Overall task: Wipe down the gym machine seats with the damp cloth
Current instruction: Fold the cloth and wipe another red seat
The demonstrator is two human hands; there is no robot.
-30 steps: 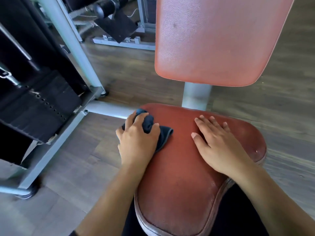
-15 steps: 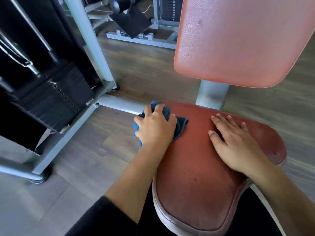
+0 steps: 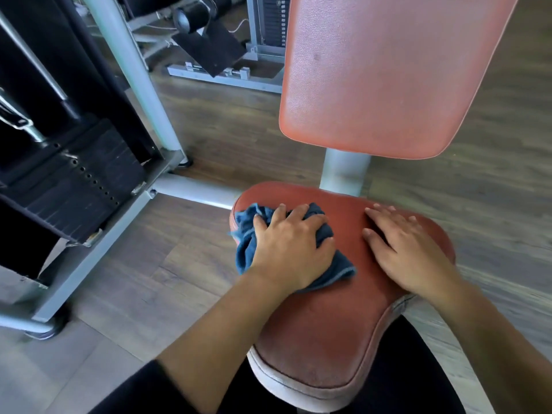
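- Change since the earlier frames: left hand (image 3: 291,246) and damp cloth (image 3: 246,237) carried from the far-left corner of the seat (image 3: 325,339) a little inward and nearer; more cloth now laid on the pad, less hung over the edge; right hand (image 3: 409,249) kept in its place
- Left hand: laid palm-down on the cloth, fingers bent over the bunched folds and dug into them, thumb pressed at the right side; cloth gripped and held against the pad
- Right hand: laid flat on the far-right part of the seat, fingers straight, nothing held; judged to be a brace
- Damp cloth, position: on the far-left part of the seat, directly under the left hand; one bunch spilled past the left edge, one hemmed corner trailed out to the near right, close to the right hand but apart from it
- Deciding relation: the seat's long axis is run from far to near; most of the uncovered pad is seen near of the cloth, so a stroke drawn nearward along that axis is judged to be called for; the left hand is the nearer one, being already on the cloth
- Damp cloth, appearance: dark blue, soft, crumpled, paler stitched hem; wetness cannot be told
- Seat, appearance: red-brown padded cover, worn and mottled, pale piping at the near rim; backrest (image 3: 388,70) of paler red stood beyond it, apart from the cloth
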